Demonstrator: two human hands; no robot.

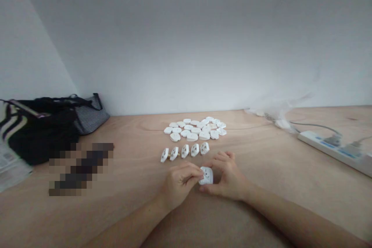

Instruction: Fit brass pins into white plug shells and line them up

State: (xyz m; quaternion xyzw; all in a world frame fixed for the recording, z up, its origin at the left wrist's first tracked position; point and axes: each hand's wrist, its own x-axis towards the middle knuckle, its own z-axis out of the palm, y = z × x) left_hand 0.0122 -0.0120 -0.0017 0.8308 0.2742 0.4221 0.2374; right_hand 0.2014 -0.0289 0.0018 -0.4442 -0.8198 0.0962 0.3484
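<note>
Between my two hands is a white plastic socket piece, its face with small holes turned toward me. My left hand has its thumb and fingertips pinched together at the piece's left edge; anything small between them is hidden. Around the piece's right side curves my right hand, thumb below and fingers above, holding it. Just beyond, several similar white pieces stand tilted in a row. Farther back lies a loose cluster of white covers.
On the wooden table, a black bag and a striped pouch lie at the left, near a pixelated dark object. A white power strip with plugs and thin clear plastic are at the right. A wall rises behind.
</note>
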